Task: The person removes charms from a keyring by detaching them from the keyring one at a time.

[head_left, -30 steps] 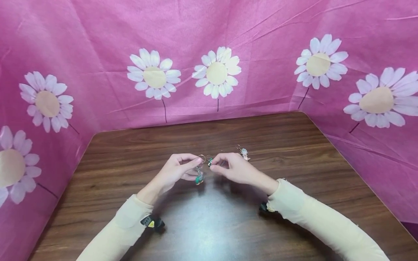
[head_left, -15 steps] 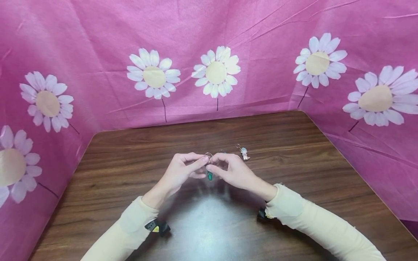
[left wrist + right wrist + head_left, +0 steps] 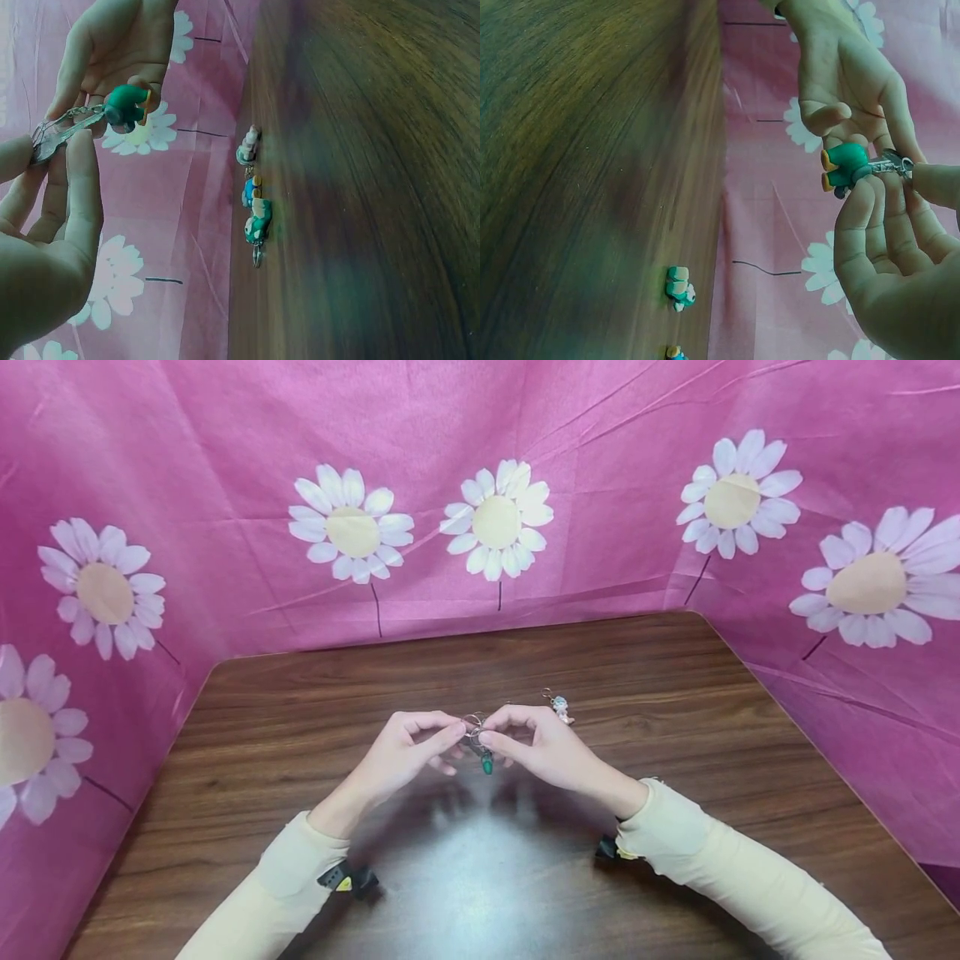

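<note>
A keychain with a small green figure point(image 3: 487, 764), grey at the head and with orange feet, hangs between both hands above the table. My left hand point(image 3: 396, 762) pinches its metal ring point(image 3: 472, 737) from the left, thumb against fingers. From the right, my right hand point(image 3: 553, 755) pinches at the same ring with thumb and index finger. In the left wrist view the short chain point(image 3: 79, 112) runs from the ring to the figure. The right wrist view shows the figure point(image 3: 847, 163) in front of the left palm, close to the right fingertips.
On the wooden table point(image 3: 300, 710) lies a keychain with a pale figure point(image 3: 561, 708), beyond my right hand. The left wrist view also shows a green-and-cream figure keychain point(image 3: 259, 221) and a blue one point(image 3: 251, 193) in a row. A pink cloth with daisies point(image 3: 420, 435) encloses the table.
The left hand has brought the green keychain right to the middle, and the right hand has taken hold of its ring too. Since half a second ago, the hands have drawn slightly apart.
</note>
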A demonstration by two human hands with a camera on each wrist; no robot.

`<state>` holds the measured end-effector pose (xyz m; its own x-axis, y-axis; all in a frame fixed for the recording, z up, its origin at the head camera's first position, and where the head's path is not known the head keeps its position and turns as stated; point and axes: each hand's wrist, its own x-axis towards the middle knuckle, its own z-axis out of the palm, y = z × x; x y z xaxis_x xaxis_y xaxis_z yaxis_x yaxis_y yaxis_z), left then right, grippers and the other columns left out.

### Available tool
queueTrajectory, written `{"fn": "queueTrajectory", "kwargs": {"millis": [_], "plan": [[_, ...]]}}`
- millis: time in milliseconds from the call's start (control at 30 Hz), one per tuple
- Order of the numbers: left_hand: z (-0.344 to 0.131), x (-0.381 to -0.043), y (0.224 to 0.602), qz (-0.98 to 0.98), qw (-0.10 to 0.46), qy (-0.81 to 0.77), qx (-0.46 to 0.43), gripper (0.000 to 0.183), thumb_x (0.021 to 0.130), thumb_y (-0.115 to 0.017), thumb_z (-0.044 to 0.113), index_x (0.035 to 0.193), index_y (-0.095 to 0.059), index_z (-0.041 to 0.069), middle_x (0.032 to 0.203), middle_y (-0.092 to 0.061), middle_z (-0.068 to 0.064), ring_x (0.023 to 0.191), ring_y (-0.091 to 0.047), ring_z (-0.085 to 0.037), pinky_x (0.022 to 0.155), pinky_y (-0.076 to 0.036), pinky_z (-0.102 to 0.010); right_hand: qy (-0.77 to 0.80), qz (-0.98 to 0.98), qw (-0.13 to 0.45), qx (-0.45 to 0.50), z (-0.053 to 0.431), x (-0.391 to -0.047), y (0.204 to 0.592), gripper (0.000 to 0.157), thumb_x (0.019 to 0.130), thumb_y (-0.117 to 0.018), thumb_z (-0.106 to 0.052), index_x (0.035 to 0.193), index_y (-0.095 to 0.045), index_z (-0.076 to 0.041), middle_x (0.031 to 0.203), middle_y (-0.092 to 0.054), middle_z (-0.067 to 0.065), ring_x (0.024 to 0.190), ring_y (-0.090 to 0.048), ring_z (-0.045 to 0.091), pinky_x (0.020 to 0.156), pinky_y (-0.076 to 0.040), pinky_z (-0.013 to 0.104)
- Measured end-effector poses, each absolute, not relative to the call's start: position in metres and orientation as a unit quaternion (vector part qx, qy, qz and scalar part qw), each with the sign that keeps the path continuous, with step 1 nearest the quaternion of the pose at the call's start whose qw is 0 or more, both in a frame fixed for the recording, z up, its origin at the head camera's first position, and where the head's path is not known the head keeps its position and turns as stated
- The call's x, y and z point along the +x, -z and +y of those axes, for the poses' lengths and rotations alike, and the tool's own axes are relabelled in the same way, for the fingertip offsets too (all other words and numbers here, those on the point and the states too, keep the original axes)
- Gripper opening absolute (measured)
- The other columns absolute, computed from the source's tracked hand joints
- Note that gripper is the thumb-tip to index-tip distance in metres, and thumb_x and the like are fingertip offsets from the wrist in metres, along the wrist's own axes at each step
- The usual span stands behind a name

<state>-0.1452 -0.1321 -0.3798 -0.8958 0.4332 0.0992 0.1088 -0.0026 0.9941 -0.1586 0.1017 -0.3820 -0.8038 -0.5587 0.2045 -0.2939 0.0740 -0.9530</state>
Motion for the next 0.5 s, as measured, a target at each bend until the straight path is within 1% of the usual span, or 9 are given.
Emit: {"fn": "queueTrajectory", "kwargs": {"millis": [67, 133, 200, 267, 300, 367, 467, 500], "plan": [[-0.1322, -0.1456, 0.3801, 0.699, 0.114, -0.68, 0.191, 0.023, 0.101, -0.064, 0.011, 0.113, -0.071, -0.007, 0.1, -0.069, -0.027, 0.08, -0.069, -0.017, 0.068, -0.062, -0.045, 0.615, 0.723, 0.109, -0.294, 0.1021, -0.1587, 0.3813, 0.009, 0.099, -0.066, -0.006, 0.106, -0.07, -0.001, 0.089, -0.07, 0.011, 0.075, -0.069, 0.026, 0.071, -0.06, 0.053], [-0.1321, -0.1455, 0.38, 0.699, 0.111, -0.682, 0.186, 0.021, 0.101, -0.065, 0.011, 0.111, -0.07, -0.006, 0.099, -0.067, -0.032, 0.079, -0.069, -0.017, 0.068, -0.062, -0.045, 0.617, 0.722, 0.11, -0.294, 0.1022, -0.159, 0.3809, 0.009, 0.099, -0.066, -0.005, 0.106, -0.07, -0.001, 0.089, -0.07, 0.011, 0.074, -0.068, 0.024, 0.071, -0.06, 0.052], [-0.1322, -0.1454, 0.3797, 0.699, 0.107, -0.683, 0.183, 0.02, 0.1, -0.066, 0.011, 0.11, -0.07, -0.006, 0.098, -0.068, -0.031, 0.078, -0.069, -0.017, 0.068, -0.062, -0.045, 0.616, 0.722, 0.109, -0.294, 0.1022, -0.1594, 0.381, 0.009, 0.099, -0.066, -0.006, 0.105, -0.069, -0.001, 0.09, -0.07, 0.011, 0.075, -0.068, 0.022, 0.071, -0.061, 0.05], [-0.1321, -0.1453, 0.3797, 0.701, 0.101, -0.682, 0.184, 0.02, 0.099, -0.067, 0.011, 0.108, -0.069, -0.006, 0.095, -0.07, -0.024, 0.078, -0.069, -0.017, 0.067, -0.062, -0.043, 0.613, 0.726, 0.108, -0.292, 0.1024, -0.1596, 0.3813, 0.008, 0.099, -0.066, -0.007, 0.104, -0.069, -0.002, 0.091, -0.07, 0.01, 0.077, -0.068, 0.021, 0.071, -0.061, 0.044], [-0.1321, -0.1451, 0.3794, 0.702, 0.098, -0.68, 0.188, 0.018, 0.099, -0.067, 0.01, 0.107, -0.069, -0.006, 0.095, -0.069, -0.026, 0.077, -0.069, -0.016, 0.068, -0.062, -0.045, 0.612, 0.727, 0.108, -0.291, 0.1026, -0.1598, 0.3814, 0.008, 0.099, -0.066, -0.008, 0.104, -0.069, -0.002, 0.093, -0.07, 0.009, 0.078, -0.069, 0.021, 0.071, -0.061, 0.042], [-0.132, -0.145, 0.379, 0.711, 0.091, -0.669, 0.198, 0.019, 0.099, -0.067, 0.01, 0.106, -0.069, -0.007, 0.09, -0.07, -0.019, 0.077, -0.068, -0.02, 0.067, -0.062, -0.043, 0.608, 0.73, 0.114, -0.291, 0.1032, -0.16, 0.3818, 0.008, 0.099, -0.066, -0.01, 0.104, -0.069, -0.004, 0.094, -0.071, 0.008, 0.081, -0.069, 0.021, 0.072, -0.06, 0.038], [-0.1322, -0.1454, 0.3786, 0.737, 0.075, -0.634, 0.222, 0.015, 0.099, -0.067, 0.012, 0.103, -0.071, -0.002, 0.086, -0.069, -0.014, 0.075, -0.067, -0.023, 0.066, -0.061, -0.042, 0.601, 0.731, 0.126, -0.297, 0.1041, -0.1604, 0.3818, 0.007, 0.1, -0.065, -0.012, 0.104, -0.068, -0.007, 0.094, -0.071, 0.006, 0.086, -0.067, 0.021, 0.077, -0.058, 0.037], [-0.1327, -0.1456, 0.3786, 0.75, 0.066, -0.615, 0.234, 0.013, 0.099, -0.068, 0.013, 0.102, -0.072, 0.001, 0.085, -0.069, -0.014, 0.073, -0.067, -0.025, 0.065, -0.061, -0.041, 0.599, 0.73, 0.13, -0.3, 0.1043, -0.161, 0.3819, 0.007, 0.101, -0.065, -0.013, 0.103, -0.068, -0.007, 0.094, -0.07, 0.007, 0.086, -0.067, 0.021, 0.078, -0.058, 0.038]]}}
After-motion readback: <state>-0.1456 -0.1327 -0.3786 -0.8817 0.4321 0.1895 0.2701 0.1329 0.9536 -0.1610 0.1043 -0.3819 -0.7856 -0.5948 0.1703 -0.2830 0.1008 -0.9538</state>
